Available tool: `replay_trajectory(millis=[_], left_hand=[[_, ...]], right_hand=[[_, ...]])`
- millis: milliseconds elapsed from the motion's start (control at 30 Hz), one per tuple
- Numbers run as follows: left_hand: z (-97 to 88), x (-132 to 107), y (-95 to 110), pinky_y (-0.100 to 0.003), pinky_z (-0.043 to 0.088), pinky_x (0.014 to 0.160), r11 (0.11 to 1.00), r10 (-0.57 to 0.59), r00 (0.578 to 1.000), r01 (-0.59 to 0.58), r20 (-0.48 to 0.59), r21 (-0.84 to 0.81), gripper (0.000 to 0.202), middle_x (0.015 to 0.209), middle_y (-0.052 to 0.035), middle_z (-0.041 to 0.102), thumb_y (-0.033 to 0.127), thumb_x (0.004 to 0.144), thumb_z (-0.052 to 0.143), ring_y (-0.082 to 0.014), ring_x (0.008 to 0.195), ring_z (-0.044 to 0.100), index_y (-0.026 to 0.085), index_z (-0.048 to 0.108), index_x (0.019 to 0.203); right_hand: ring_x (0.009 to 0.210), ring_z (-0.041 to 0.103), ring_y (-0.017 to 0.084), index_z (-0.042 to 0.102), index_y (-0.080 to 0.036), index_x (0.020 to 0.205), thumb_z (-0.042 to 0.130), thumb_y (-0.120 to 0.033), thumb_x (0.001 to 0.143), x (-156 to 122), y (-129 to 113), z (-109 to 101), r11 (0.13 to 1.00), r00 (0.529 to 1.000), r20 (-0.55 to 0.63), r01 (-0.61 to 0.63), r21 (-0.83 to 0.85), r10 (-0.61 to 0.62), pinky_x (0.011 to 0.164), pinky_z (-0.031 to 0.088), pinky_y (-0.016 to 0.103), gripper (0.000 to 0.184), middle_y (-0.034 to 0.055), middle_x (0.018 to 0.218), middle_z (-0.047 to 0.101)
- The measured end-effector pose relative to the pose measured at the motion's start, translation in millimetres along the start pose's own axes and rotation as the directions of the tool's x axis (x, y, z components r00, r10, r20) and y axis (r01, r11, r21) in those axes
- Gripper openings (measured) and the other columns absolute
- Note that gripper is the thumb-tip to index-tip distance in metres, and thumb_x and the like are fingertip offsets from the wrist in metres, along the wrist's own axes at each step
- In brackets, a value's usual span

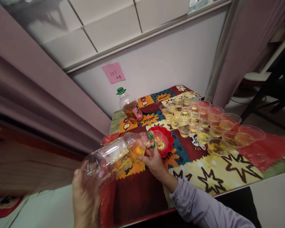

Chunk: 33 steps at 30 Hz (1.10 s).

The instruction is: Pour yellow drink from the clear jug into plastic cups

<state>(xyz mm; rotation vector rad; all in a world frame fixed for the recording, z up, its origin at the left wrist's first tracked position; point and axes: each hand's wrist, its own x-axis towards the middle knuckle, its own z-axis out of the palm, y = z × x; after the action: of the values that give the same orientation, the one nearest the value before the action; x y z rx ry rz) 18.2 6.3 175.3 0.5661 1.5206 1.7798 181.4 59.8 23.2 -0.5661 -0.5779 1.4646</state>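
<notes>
A large clear plastic bottle [118, 153] lies tilted almost on its side, its neck toward the right, with some yellow liquid near the neck end. My left hand [86, 190] grips its base from below. At the green-ringed neck, my right hand [154, 160] closes its fingers on the bottle. Just beyond the mouth, a clear plastic cup [158, 136] stands on a red scalloped plate [168, 148], with a little yellow liquid showing. Whether liquid is flowing from the mouth, I cannot tell.
Several clear cups [195, 123] with yellow liquid stand grouped on the right of the patterned tablecloth [142, 193]. Behind the plate is an upright bottle [132, 109] with a green cap. Red plastic sheeting [268, 152] lies at the right edge. A curtain [68, 91] hangs at left.
</notes>
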Motion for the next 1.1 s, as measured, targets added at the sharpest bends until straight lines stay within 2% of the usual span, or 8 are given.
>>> replay_trajectory(millis=[200, 367, 667, 867, 1000, 1100], left_hand=[[-2.9, 3, -1, -0.04, 0.062, 0.077, 1.0, -0.009, 1.0, 0.009, -0.002, 0.0, 0.041, 0.094, 0.0029, 0.073, 0.062, 0.076, 0.078, -0.0198, 0.075, 0.065, 0.026, 0.072, 0.096], [-2.2, 3, 0, -0.04, 0.061, 0.075, 1.0, -0.014, 1.0, 0.014, -0.004, 0.0, 0.036, 0.09, 0.0041, 0.072, 0.059, 0.08, 0.073, -0.0153, 0.065, 0.058, 0.027, 0.07, 0.095], [-6.5, 4, -3, -0.039, 0.06, 0.078, 1.0, 0.004, 1.0, -0.004, 0.029, -0.007, 0.045, 0.096, 0.0031, 0.073, 0.063, 0.075, 0.079, -0.0174, 0.072, 0.064, 0.026, 0.073, 0.101], [-11.5, 7, -8, -0.038, 0.061, 0.079, 1.0, -0.024, 0.998, 0.024, 0.05, -0.003, 0.043, 0.105, 0.0023, 0.074, 0.063, 0.08, 0.075, -0.0195, 0.082, 0.067, 0.029, 0.073, 0.107], [-10.4, 6, -8, -0.038, 0.062, 0.08, 1.0, -0.019, 0.998, 0.019, 0.052, -0.008, 0.043, 0.103, 0.0028, 0.074, 0.062, 0.081, 0.074, -0.0164, 0.075, 0.064, 0.028, 0.073, 0.106], [-8.6, 4, -6, -0.039, 0.062, 0.079, 1.0, -0.018, 0.999, 0.018, 0.033, -0.004, 0.044, 0.101, 0.0021, 0.075, 0.063, 0.078, 0.077, -0.0188, 0.079, 0.066, 0.027, 0.073, 0.104]], right_hand=[[0.128, 0.067, 0.027, 0.039, -0.031, 0.103, 0.095, -0.034, 0.068, 1, 4, -2, 1.0, 1.0, -0.003, -0.006, 0.003, 0.006, 0.094, 0.064, 0.041, 0.066, 0.0023, 0.12, 0.063], [0.127, 0.068, 0.027, 0.038, -0.031, 0.102, 0.095, -0.034, 0.069, 1, 5, -3, 1.0, 1.0, 0.01, -0.001, -0.003, 0.001, 0.1, 0.063, 0.043, 0.065, 0.0031, 0.123, 0.064], [0.127, 0.068, 0.026, 0.041, -0.031, 0.103, 0.093, -0.033, 0.07, 0, 5, -3, 1.0, 1.0, 0.013, 0.007, -0.006, -0.007, 0.097, 0.064, 0.042, 0.062, 0.0036, 0.123, 0.067], [0.123, 0.07, 0.025, 0.04, -0.031, 0.102, 0.093, -0.032, 0.069, 0, 3, -2, 1.0, 1.0, 0.014, -0.013, 0.009, 0.013, 0.095, 0.064, 0.041, 0.063, 0.0032, 0.124, 0.068], [0.124, 0.07, 0.024, 0.04, -0.031, 0.103, 0.093, -0.031, 0.069, -1, 2, -2, 1.0, 1.0, 0.018, -0.005, 0.012, 0.005, 0.096, 0.063, 0.04, 0.063, 0.0026, 0.123, 0.067], [0.123, 0.07, 0.023, 0.041, -0.031, 0.105, 0.093, -0.03, 0.07, -1, 2, -2, 1.0, 1.0, 0.014, -0.009, 0.004, 0.009, 0.097, 0.062, 0.039, 0.062, 0.0017, 0.121, 0.065]])
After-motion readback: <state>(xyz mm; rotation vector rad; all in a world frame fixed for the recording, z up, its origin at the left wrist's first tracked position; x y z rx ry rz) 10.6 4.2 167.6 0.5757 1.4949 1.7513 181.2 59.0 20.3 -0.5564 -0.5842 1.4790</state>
